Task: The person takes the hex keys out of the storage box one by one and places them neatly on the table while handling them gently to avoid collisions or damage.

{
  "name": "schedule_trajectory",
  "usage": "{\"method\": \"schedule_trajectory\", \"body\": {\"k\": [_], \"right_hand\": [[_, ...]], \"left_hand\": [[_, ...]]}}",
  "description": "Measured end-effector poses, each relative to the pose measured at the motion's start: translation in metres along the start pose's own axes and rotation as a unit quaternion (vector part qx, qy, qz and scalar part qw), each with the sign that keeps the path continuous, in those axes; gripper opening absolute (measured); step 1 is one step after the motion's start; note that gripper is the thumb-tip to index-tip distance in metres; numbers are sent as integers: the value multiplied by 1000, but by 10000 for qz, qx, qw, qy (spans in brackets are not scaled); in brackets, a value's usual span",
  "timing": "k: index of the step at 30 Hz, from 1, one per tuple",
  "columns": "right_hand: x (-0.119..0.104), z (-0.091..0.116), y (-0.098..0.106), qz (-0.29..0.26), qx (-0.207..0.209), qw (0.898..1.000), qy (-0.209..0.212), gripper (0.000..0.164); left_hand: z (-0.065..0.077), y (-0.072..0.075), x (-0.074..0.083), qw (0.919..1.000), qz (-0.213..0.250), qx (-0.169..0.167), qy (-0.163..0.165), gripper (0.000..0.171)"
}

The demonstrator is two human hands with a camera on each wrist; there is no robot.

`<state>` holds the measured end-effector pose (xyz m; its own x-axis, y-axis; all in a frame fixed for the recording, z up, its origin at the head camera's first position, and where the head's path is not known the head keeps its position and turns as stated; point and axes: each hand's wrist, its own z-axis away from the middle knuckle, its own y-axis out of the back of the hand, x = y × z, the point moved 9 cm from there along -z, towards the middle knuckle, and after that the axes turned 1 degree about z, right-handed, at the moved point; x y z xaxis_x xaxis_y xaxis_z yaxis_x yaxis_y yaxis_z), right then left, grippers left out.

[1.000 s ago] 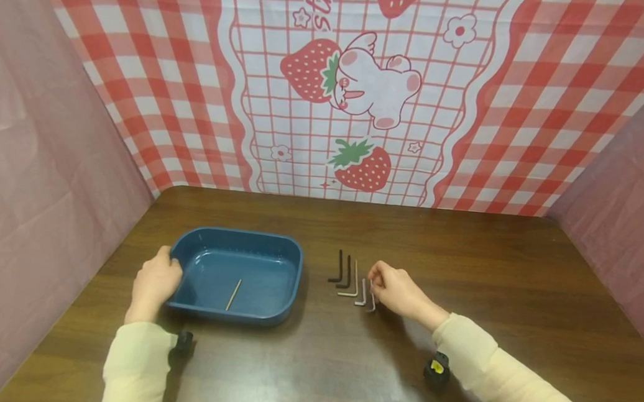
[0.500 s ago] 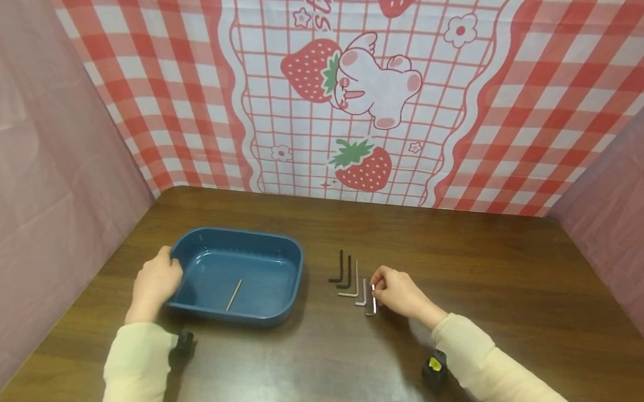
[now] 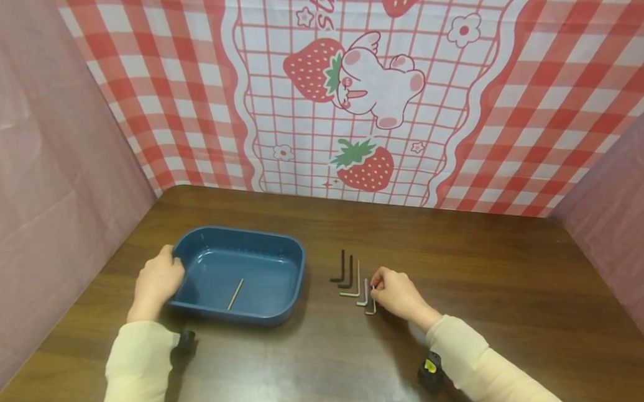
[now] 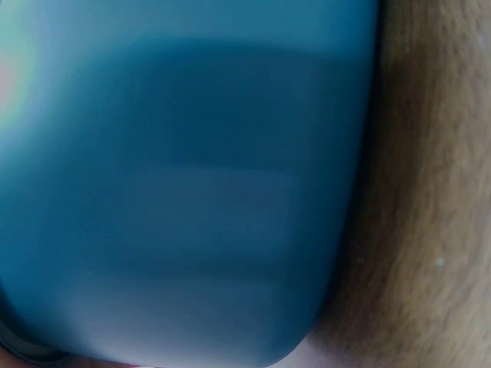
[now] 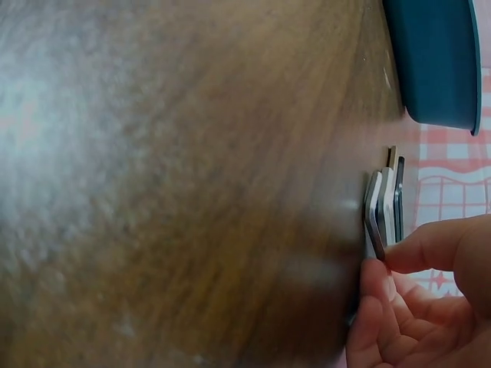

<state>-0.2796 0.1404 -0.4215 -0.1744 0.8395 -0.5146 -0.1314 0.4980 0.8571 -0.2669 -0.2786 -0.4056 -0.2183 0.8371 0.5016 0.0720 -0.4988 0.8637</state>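
In the head view, my left hand grips the left rim of a blue tray; a short straight brass-coloured rod lies inside it. To the tray's right, my right hand pinches the long arm of a small silver hex key between thumb and fingers. Left of that key, a silver hex key, a brass-coloured one and two black hex keys lie side by side. In the right wrist view, the thumb and fingertips meet at the pinched key's end.
The brown wooden table ends at a checked strawberry-print cloth behind. Pink curtains flank both sides. Blue tray wall fills most of the left wrist view.
The silver hex key in my right hand has straightened and its short end has shifted slightly toward me. My left hand stays on the tray. The head view has moved slightly.
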Motion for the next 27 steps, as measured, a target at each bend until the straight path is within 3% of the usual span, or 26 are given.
{"method": "schedule_trajectory", "body": {"k": [11, 27], "right_hand": [[1, 0, -1, 88, 74, 9998, -132, 13], [-2, 0, 4, 86, 369, 9992, 84, 11]], "left_hand": [[2, 2, 2, 10000, 2, -16, 5, 46], [1, 0, 1, 10000, 0, 3, -2, 45]]}}
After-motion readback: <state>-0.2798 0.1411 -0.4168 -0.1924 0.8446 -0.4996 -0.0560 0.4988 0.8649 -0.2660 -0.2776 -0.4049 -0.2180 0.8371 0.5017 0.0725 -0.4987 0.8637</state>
